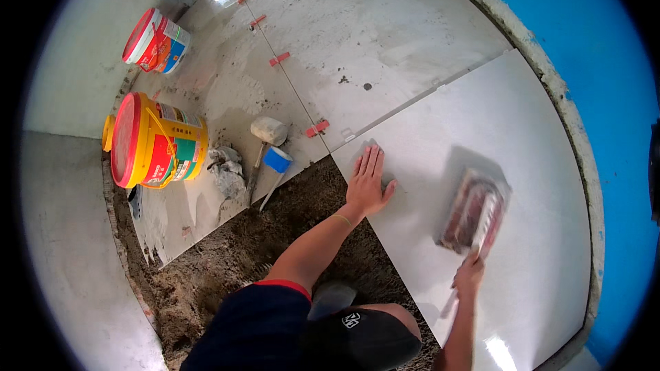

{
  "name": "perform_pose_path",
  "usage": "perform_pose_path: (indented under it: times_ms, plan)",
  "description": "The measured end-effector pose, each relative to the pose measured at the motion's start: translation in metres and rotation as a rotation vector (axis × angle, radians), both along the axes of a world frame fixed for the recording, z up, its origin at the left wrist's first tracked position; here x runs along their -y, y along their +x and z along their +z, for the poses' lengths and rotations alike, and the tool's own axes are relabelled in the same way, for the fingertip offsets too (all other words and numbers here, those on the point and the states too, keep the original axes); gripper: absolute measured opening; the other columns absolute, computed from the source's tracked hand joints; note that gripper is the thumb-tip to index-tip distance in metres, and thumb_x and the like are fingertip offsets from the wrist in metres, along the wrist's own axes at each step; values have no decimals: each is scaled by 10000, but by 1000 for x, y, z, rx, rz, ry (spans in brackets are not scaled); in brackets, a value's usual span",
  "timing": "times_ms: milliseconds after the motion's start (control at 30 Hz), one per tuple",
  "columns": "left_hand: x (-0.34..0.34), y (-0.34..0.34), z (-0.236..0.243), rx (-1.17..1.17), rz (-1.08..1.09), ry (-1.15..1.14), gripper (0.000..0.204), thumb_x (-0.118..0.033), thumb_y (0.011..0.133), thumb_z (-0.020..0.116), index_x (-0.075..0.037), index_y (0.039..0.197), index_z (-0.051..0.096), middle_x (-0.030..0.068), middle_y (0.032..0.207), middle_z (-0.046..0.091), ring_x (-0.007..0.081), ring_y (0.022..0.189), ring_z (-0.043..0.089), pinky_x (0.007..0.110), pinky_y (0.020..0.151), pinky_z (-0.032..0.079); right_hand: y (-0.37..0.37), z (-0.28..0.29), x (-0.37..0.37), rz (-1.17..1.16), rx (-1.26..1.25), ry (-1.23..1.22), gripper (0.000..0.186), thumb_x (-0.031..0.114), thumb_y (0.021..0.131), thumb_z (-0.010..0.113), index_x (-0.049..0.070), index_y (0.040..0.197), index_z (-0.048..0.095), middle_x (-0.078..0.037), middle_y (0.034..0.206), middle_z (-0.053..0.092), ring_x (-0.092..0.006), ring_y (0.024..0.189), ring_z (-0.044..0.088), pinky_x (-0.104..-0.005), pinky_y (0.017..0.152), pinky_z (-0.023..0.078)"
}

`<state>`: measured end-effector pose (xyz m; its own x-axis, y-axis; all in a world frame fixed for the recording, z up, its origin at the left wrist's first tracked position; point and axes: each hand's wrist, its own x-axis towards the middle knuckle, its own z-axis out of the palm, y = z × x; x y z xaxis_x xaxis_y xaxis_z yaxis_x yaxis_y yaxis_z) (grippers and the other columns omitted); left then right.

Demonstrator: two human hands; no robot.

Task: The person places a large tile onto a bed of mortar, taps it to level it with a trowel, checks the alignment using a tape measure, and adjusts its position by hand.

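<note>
My left hand (pixel 367 187) lies flat on a large pale floor tile (pixel 536 165), close to its left corner, with the fingers stretched out. A thin band circles that wrist. Farther right, my right hand (pixel 469 273) grips the handle of a flat rectangular tile beater (pixel 473 214). Its reddish-brown body is smeared by motion over the tile; whether it touches the surface I cannot tell. Along the tile's far edge runs a narrow joint with small clear clips (pixel 348 135). A red levelling wedge (pixel 317 128) sits at the neighbouring joint.
Rough dark mortar (pixel 268 251) lies exposed beside my left arm. Left of it are a white-headed mallet (pixel 269 130), a blue-headed tool (pixel 278 159), crumpled plastic (pixel 227 172), a yellow bucket (pixel 165 141) and a white bucket (pixel 165 45). A blue wall (pixel 598 62) bounds the right.
</note>
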<state>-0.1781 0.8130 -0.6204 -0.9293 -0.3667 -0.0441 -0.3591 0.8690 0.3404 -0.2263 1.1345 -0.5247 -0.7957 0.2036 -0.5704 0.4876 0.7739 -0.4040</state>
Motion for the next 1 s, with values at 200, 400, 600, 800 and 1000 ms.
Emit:
perform_pose_path:
  times_ms: [200,400,600,800,1000]
  plan:
    - [8,-3,2,-63,-17,-4,822,-495,984,496,43,1559,258,222,1653,211,371,1546,177,489,1254,160,-69,108,-4,10,14,-498,547,589,1035,460,69,885,543,7,622,467,-97,450,430,-258,389,356]
    - [7,-7,-2,-26,5,5,810,-457,977,520,31,1566,253,215,1657,207,369,1545,182,489,1253,160,20,94,0,-629,-574,-583,460,518,1063,421,84,962,532,-24,808,587,-95,509,487,-233,410,350]
    - [4,-5,12,-32,-10,-3,835,-440,966,538,34,1577,224,201,1672,168,336,1563,117,462,1265,118,-34,-16,53,182,133,-101,714,549,1047,412,-114,929,649,-293,750,666,-412,645,680,-488,627,546]
    - [-9,-43,4,10,16,-31,880,-435,959,541,101,1559,184,267,1662,117,400,1558,66,498,1262,84,-15,-16,13,22,41,-288,663,565,1029,470,-59,864,623,-175,647,624,-290,502,623,-413,469,493]
    - [-33,-126,-6,11,17,-49,911,-472,965,516,129,1549,159,310,1646,104,431,1549,54,509,1261,68,-58,88,-57,-318,-40,-364,533,576,1033,467,87,830,520,-20,584,494,-118,433,482,-296,368,380]
